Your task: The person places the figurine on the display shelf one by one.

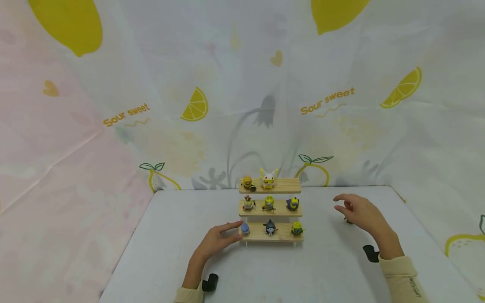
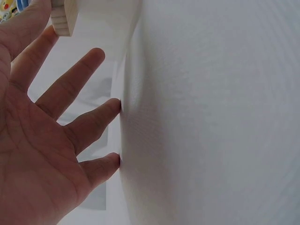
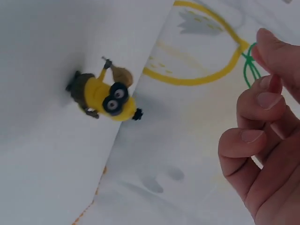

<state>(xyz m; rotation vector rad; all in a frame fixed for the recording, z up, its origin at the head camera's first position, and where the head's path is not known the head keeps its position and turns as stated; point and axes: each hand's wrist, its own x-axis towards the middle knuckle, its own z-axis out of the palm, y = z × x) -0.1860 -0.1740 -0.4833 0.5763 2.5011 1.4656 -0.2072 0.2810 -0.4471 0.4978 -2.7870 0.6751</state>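
A three-tier wooden display stand (image 1: 284, 237) holds several small toy figures. At the left end of its bottom step is my left hand (image 1: 217, 243), with thumb and index finger right at the board's edges beside a blue figure (image 1: 245, 229). The left wrist view shows those fingers nearly straight and spread, near the wooden board end (image 2: 64, 18). My right hand (image 1: 363, 214) hovers over the table's right side, fingers bent and nothing in them. Below it stands a yellow Minion figure (image 3: 101, 96) with black goggles and a brown sack-like piece, apart from the fingers.
On the top step are an orange-yellow figure (image 1: 247, 182) and a white, yellow-eared figure (image 1: 268, 179). Yellow figures fill the middle step; a dark grey one (image 1: 270, 227) and a green-yellow one (image 1: 297, 228) share the bottom. A lemon-print cloth (image 1: 242, 139) hangs behind the white table (image 1: 182, 210).
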